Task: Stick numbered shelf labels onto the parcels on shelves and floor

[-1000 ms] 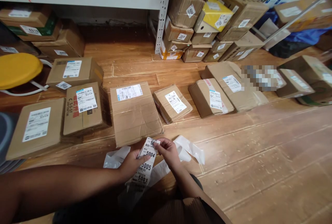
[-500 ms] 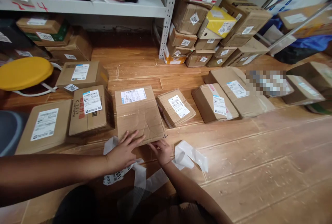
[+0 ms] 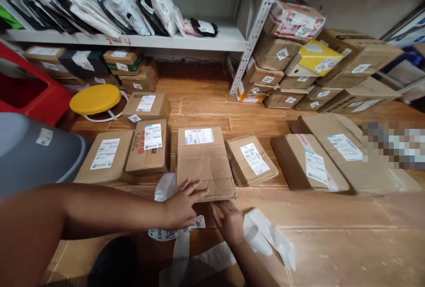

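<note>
A cardboard box (image 3: 202, 158) with a white shipping label lies on the wooden floor in front of me. My left hand (image 3: 184, 205) rests on its near top edge, fingers spread. Against the near side of this box is my right hand (image 3: 228, 221), thumb and fingers drawn together; whatever they may pinch is hidden. A strip of numbered stickers (image 3: 166, 234) lies under my left forearm. Pale backing strip (image 3: 270, 236) curls on the floor to the right of my right hand. Close to the box's right side sits a smaller labelled carton (image 3: 252, 160).
More labelled cartons (image 3: 108, 156) stand left, beside a grey bin (image 3: 43, 154) and a yellow stool (image 3: 95, 99). Larger boxes (image 3: 312, 163) stand at right. Behind are a metal shelf (image 3: 199, 41) with bagged parcels and a stack of boxes (image 3: 279, 52).
The view has swung left, so everything appears farther right and more shelf shows. Both hands stay at the same box, with the left still spread on its edge.
</note>
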`<action>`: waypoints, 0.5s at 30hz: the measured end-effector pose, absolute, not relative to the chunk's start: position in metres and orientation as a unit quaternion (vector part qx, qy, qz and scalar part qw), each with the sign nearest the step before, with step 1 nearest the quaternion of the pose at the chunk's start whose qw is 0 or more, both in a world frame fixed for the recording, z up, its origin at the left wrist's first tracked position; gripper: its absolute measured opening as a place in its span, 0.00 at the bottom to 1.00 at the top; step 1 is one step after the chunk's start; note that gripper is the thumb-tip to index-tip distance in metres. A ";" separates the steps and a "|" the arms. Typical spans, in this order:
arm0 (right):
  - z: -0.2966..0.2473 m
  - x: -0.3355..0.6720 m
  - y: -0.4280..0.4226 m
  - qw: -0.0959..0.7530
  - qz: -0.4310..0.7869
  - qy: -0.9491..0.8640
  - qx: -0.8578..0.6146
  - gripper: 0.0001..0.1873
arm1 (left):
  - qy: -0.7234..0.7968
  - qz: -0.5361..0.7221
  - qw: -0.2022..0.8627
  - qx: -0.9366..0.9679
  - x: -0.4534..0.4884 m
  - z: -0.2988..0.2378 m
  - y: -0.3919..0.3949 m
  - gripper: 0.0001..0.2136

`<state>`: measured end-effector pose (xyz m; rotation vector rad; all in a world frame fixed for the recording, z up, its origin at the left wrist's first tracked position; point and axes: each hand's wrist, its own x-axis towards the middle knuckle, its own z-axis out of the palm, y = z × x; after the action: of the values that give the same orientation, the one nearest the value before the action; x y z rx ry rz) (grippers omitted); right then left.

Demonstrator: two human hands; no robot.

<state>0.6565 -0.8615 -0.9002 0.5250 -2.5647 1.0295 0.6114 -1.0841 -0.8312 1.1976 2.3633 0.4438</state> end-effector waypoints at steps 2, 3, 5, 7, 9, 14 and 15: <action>-0.875 0.658 -0.863 0.139 0.427 -0.877 0.173 0.09 | 0.854 0.220 0.251 0.399 0.611 -0.813 -1.088 0.08; -0.859 0.656 -0.864 0.103 0.469 -0.860 0.171 0.10 | 0.849 0.264 0.267 0.371 0.613 -0.801 -1.091 0.09; -0.822 0.647 -0.870 -0.023 0.540 -0.820 0.188 0.19 | 0.834 0.352 0.301 0.300 0.618 -0.775 -1.100 0.10; -0.786 0.631 -0.886 -0.144 0.574 -0.785 0.186 0.27 | 0.819 0.402 0.334 0.235 0.624 -0.752 -1.110 0.13; -0.761 0.612 -0.908 -0.222 0.594 -0.754 0.174 0.15 | 0.809 0.430 0.354 0.187 0.629 -0.736 -1.121 0.17; -0.757 0.570 -0.967 -0.341 0.616 -0.699 0.126 0.17 | 0.816 0.512 0.267 -0.006 0.634 -0.741 -1.151 0.23; -0.761 0.564 -0.976 -0.348 0.612 -0.701 0.115 0.17 | 0.804 0.540 0.242 -0.060 0.635 -0.747 -1.157 0.23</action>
<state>0.5637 -0.9765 -0.7606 0.4707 -2.8798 2.5147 0.6354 -1.1567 -0.7469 -0.1640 2.1974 1.4752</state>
